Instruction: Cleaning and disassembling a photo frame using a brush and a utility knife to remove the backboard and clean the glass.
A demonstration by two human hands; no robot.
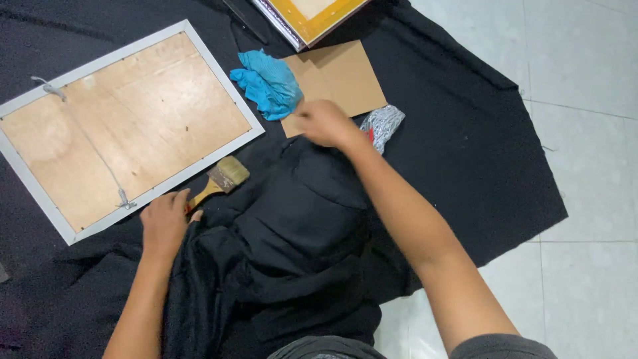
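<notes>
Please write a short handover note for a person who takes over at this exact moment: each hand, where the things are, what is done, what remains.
Left hand: resting on the black cloth, closed on the handle of the paintbrush.
Right hand: blurred, at the edge of the cardboard sheet, next to the blue cloth; grip cannot be told.
Picture frame: lies back side up, hanging wire attached.
Second frame with yellow border: at the top edge, partly out of view.
Grey-white rag: beside the right wrist.
Done or left: cannot be judged from this view.

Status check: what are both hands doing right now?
Left hand on paintbrush handle. Right hand at cardboard edge, grip unclear. Blue cloth beside it.
</notes>
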